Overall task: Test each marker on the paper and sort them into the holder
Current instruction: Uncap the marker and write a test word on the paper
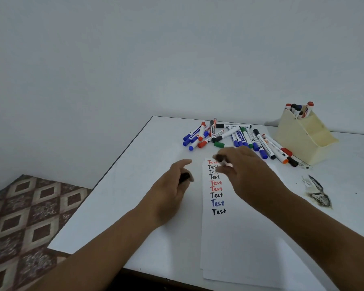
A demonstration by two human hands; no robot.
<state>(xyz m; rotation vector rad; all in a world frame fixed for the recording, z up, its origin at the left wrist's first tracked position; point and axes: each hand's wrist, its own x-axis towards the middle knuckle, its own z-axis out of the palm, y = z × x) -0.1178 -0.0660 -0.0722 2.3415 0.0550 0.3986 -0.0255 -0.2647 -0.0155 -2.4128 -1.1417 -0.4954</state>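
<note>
Paper (235, 238) nearest, Test lines down its left. Left hand (172, 192) pinches dark cap (185, 177), just left of paper. Right hand (246, 171) grips marker (223, 161), blurred, axis roughly level, end toward cap. Pile (235, 137) beyond; holder (303, 135) far right.

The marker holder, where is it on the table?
In the head view the cream marker holder stands at the table's far right, just right of the loose marker pile and beyond the test paper.
</note>
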